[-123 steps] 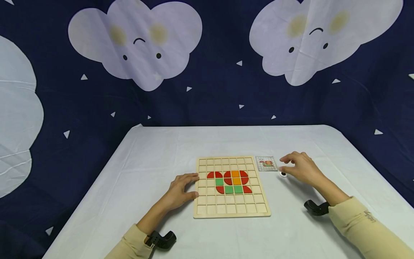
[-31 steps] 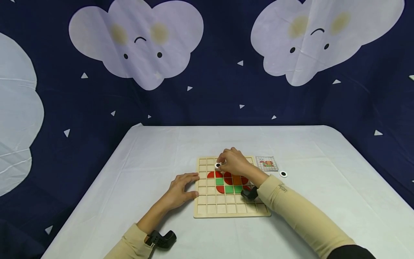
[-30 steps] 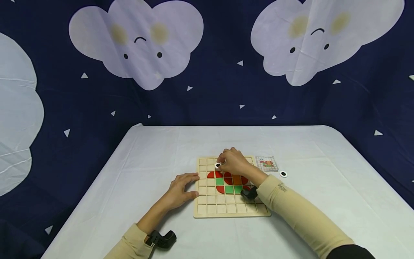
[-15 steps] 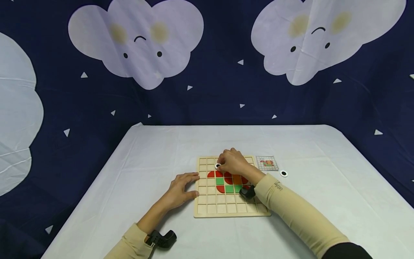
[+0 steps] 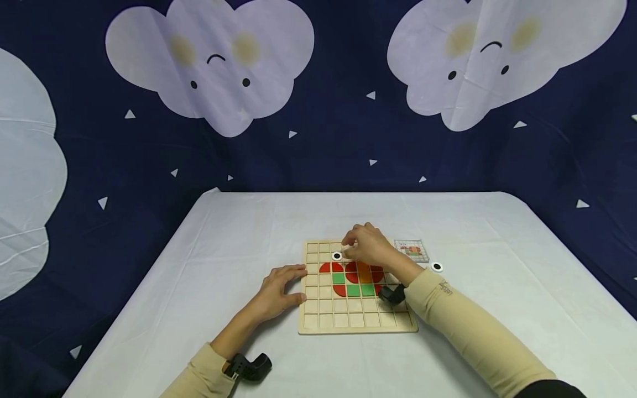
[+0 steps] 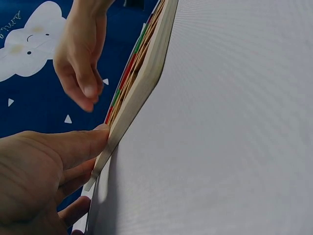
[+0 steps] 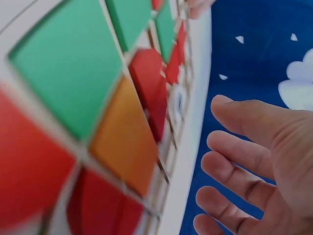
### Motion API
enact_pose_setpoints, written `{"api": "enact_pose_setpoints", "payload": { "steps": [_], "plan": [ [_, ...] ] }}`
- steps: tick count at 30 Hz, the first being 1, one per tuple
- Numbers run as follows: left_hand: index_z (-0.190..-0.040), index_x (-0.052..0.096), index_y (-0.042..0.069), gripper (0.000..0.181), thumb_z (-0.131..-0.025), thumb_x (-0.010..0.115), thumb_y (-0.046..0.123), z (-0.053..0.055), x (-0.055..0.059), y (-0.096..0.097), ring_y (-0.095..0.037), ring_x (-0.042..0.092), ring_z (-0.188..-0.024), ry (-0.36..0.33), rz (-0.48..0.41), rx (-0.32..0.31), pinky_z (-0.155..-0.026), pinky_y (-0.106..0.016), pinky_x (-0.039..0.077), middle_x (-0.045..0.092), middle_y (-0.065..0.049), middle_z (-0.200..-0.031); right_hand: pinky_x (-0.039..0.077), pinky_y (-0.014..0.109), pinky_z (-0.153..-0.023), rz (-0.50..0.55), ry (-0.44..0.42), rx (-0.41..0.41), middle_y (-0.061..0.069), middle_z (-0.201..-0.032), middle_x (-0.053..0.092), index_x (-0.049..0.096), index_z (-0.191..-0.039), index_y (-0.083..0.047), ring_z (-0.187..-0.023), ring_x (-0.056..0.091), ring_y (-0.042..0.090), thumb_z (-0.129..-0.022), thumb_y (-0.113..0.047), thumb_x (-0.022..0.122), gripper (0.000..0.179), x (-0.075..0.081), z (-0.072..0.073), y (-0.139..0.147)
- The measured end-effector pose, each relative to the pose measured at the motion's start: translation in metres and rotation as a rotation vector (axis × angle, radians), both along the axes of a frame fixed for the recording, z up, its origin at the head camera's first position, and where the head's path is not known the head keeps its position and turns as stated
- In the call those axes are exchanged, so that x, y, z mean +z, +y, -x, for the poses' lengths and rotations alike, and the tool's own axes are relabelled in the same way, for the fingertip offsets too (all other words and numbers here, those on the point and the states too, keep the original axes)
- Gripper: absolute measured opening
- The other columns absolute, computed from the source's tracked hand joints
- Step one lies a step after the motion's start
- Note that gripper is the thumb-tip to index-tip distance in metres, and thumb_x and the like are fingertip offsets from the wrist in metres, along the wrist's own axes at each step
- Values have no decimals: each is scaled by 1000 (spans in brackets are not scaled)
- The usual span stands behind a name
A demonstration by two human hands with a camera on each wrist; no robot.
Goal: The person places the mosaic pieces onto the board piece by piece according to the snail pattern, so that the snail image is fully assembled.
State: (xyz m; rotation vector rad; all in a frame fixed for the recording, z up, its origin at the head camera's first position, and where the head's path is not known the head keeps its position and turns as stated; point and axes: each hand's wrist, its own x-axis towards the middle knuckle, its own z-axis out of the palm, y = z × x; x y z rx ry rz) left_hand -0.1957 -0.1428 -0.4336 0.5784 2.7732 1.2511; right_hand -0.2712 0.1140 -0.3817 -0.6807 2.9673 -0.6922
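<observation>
A wooden grid board (image 5: 318, 321) lies on the table with red, green and orange tiles in its cells. One round white eye disc (image 5: 337, 256) with a black centre sits in an upper cell, above the red pieces (image 5: 330, 267). Just right of that disc hovers my right hand (image 5: 369, 246), holding nothing. The right wrist view shows its fingers (image 7: 230, 164) apart, and the board's tiles (image 7: 124, 139) to their left. Along the board's left edge my left hand (image 5: 277, 293) rests, thumb and fingertips touching the rim.
A second eye disc (image 5: 437, 267) lies on the white tabletop (image 5: 487, 237) to the right of the board. Beside the board's upper right corner is a small printed pattern card (image 5: 411, 250), partly behind my right arm. A dark cloud-print cloth (image 5: 318, 160) hangs behind the table.
My right hand brought one eye disc from the right onto the board, let it go in an upper cell, and has drawn back slightly right. My left hand has stayed at the board's edge.
</observation>
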Motion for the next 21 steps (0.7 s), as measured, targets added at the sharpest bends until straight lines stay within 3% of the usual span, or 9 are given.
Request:
{"api": "enact_pose_setpoints", "payload": {
  "steps": [8,11,21],
  "plan": [
    [-128,58,8,50,-80,72,15,-1,2,0,-30,36,-132,-8,-5,1,-108,-56,20,50,-3,-141,40,44,-84,64,35,-67,5,-97,64,71,-104,-9,-96,50,25,-81,-25,72,29,10,-8,48],
    [-127,58,8,50,-80,73,15,-1,3,0,-30,36,-132,-6,-3,3,-108,-56,20,50,-3,-141,40,45,-87,71,42,-107,6,-97,64,71,-105,-9,-95,50,26,-81,-25,72,29,10,-13,68],
    [-127,58,8,50,-80,73,16,-1,2,0,-30,37,-132,-6,-6,1,-108,-57,20,50,-2,-141,38,34,-75,58,70,-206,8,-100,66,71,-105,-8,-93,52,27,-82,-22,66,27,0,-28,122]
  ]
}}
